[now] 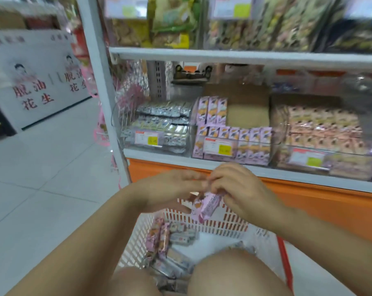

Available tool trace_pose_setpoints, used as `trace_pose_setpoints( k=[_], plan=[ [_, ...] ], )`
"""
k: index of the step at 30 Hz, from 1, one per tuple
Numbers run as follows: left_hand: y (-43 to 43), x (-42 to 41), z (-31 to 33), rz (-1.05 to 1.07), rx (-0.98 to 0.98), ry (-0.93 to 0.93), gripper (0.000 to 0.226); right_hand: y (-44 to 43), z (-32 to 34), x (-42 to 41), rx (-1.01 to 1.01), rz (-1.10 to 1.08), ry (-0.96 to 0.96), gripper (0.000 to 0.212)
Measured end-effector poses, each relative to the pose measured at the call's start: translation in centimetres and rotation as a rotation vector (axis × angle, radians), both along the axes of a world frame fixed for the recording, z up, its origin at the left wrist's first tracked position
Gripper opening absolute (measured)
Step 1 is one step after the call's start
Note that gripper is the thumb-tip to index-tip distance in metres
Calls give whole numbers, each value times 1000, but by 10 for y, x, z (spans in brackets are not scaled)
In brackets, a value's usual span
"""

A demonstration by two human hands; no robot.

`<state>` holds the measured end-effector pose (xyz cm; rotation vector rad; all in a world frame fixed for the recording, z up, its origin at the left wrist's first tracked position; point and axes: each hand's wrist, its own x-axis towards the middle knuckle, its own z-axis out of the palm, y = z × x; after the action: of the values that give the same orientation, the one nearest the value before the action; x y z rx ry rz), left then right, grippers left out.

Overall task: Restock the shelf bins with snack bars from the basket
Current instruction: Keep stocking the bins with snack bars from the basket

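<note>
My right hand (242, 189) grips a small bunch of pink-wrapped snack bars (206, 205) above the white slatted basket (213, 229). My left hand (170, 186) meets it from the left, fingers touching the top end of the bars. More pink and silver bars (170, 238) lie in the basket's left half. On the shelf ahead, a clear bin (232, 133) holds matching pink bars standing in rows, with a gap at its back right. A bin of silver bars (159, 124) sits to its left.
A third clear bin (322, 133) of pinkish packets stands at the right. The white shelf upright (99, 82) rises at the left, and an orange base panel (309, 201) runs below the shelf. My knees are at the bottom edge. Grey tiled floor spreads to the left.
</note>
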<state>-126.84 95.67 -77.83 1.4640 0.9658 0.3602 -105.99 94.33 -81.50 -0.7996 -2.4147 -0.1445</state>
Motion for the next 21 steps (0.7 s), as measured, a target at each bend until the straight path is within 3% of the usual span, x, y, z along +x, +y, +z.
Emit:
trace_pose_setpoints(
  k=[2,7,9,14,18,21],
  plan=[
    [-6,13,2,-50,-15,-63,26,-4,8,13,83,-71,25,41],
    [-10,46,1,85,-58,-247,41,-12,23,39,146,-230,69,22],
    [-9,55,-1,138,-29,-227,37,-13,29,50,66,-273,21,22],
    [5,70,10,199,-28,-297,23,-18,57,65,-377,-331,-76,27],
    [31,84,17,434,106,-474,21,2,65,60,-295,-459,107,33],
    [57,90,5,640,318,-387,25,35,64,54,-260,-584,293,20]
  ],
)
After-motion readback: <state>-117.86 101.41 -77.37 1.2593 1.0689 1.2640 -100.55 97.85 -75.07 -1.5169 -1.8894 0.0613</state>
